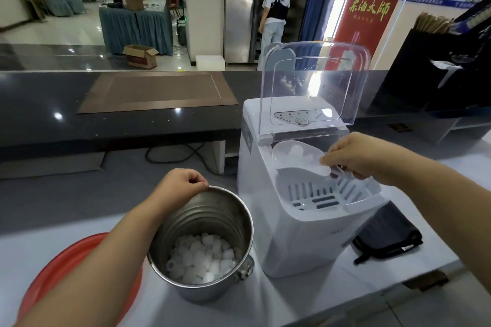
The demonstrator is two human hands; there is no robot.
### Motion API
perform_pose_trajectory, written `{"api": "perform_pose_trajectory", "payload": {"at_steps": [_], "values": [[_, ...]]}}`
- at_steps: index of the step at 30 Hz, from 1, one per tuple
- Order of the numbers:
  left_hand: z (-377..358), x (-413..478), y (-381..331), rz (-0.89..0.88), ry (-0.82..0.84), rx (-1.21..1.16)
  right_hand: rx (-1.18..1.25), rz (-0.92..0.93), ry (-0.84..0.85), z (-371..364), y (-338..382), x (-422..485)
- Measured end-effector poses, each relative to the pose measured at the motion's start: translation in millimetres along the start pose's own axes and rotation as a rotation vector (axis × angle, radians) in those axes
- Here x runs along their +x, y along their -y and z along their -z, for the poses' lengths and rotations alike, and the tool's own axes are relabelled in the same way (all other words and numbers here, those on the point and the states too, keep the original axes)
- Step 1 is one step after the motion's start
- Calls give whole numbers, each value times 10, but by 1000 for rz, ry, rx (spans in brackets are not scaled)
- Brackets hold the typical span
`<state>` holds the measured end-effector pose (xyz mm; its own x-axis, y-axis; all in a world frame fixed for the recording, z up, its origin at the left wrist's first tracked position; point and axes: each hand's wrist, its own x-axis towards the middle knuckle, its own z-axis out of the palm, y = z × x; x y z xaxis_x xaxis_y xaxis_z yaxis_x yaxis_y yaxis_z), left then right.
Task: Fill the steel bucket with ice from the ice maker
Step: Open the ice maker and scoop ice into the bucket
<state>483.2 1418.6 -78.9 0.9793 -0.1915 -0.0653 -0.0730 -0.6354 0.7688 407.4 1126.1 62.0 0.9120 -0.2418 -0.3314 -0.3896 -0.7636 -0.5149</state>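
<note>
The steel bucket stands tilted on the white counter, its bottom covered with ice pieces. My left hand grips the bucket's far rim. To its right stands the white ice maker with its clear lid raised. My right hand holds a clear plastic scoop with a few ice pieces in it, above the maker's white slotted basket. The basket looks nearly bare of ice.
A red round tray lies under my left forearm. A dark folded cloth rests right of the ice maker. A black raised bar top with a brown mat runs behind. A person stands by a steel fridge in the background.
</note>
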Motion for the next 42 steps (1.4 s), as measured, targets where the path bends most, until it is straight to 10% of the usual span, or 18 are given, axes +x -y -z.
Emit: {"api": "perform_pose_trajectory", "payload": {"at_steps": [26, 42], "values": [[77, -3, 93, -3, 62, -199, -816, 298, -99, -1372, 926, -394], [70, -24, 52, -9, 56, -182, -374, 195, -117, -729, 592, -331]]}}
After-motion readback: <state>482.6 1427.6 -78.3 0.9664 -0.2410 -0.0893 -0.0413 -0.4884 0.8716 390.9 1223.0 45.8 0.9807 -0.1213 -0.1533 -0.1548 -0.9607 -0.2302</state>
